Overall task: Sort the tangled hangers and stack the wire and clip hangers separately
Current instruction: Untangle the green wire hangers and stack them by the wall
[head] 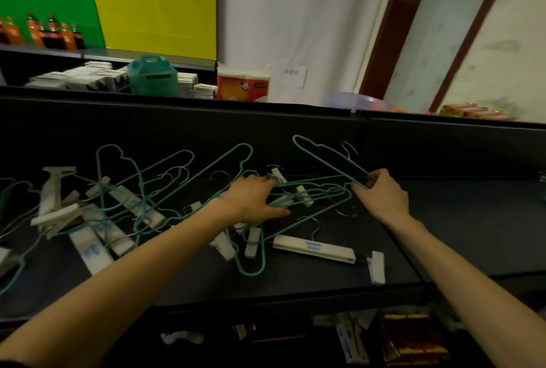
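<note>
Hangers lie tangled across the black desk point(443, 220), spreading leftward from both our hands. Our right hand point(381, 193) pinches the lower bar of one teal wire hanger point(322, 152), whose long axis climbs up and left from the fingers, its far end raised off the pile. Our left hand point(251, 199) rests palm-down with fingers spread on the knot of teal wire and white clip hangers point(313, 248) just beside it, likely steadying the knot while we draw that hanger free to the right.

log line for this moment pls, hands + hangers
left hand: pressing on tangle | right hand: gripping teal wire hanger, raised at far end | clip hanger: loose on table | stacks: none yet
</note>
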`<state>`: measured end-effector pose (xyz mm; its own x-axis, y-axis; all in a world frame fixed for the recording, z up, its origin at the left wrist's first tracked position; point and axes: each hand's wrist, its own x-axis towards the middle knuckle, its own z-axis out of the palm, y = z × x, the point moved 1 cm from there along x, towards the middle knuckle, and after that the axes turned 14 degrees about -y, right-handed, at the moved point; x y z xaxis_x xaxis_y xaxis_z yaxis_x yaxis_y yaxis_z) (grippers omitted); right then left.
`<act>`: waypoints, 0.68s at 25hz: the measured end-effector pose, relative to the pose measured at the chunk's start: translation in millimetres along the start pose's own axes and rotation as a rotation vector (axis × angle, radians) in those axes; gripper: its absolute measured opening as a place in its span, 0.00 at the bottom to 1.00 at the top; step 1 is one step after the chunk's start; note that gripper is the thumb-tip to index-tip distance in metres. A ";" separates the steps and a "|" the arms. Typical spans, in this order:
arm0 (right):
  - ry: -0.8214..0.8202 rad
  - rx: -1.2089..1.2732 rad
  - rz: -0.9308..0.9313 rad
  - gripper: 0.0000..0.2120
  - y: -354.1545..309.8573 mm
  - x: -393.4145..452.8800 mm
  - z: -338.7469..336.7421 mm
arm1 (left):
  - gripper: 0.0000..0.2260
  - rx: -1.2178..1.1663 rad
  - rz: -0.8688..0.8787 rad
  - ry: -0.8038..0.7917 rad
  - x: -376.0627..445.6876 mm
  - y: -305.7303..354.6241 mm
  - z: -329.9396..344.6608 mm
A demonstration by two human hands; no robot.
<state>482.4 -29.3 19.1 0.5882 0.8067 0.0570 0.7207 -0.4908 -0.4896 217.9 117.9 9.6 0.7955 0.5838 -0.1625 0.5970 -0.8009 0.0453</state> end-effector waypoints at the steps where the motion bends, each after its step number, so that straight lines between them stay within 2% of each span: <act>1: 0.009 0.014 0.009 0.30 8.2 -5.2 -3.6 | 0.36 0.026 -0.025 -0.032 8.8 1.7 1.7; 4: 0.027 0.030 0.008 0.27 28.6 -12.2 -14.5 | 0.31 0.019 -0.055 0.018 20.8 0.5 2.7; 8: -0.005 0.076 -0.024 0.25 40.7 -7.2 -20.6 | 0.34 -0.269 -0.041 0.120 24.8 1.4 5.9; 11: -0.011 0.097 -0.051 0.26 43.2 -0.4 -22.8 | 0.36 -0.438 -0.018 0.303 25.1 10.5 1.0; 14: -0.029 0.248 -0.037 0.28 46.0 -0.2 -26.0 | 0.36 -0.474 0.067 0.506 28.3 27.2 -12.9; 17: -0.028 0.413 -0.013 0.28 50.8 -7.7 -28.6 | 0.36 -0.415 0.082 0.603 40.8 45.7 -34.4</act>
<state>525.1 -69.8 18.7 0.5655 0.8235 0.0447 0.5169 -0.3117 -0.7973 281.1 109.7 39.0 0.6867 0.5919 0.4219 0.4285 -0.7985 0.4228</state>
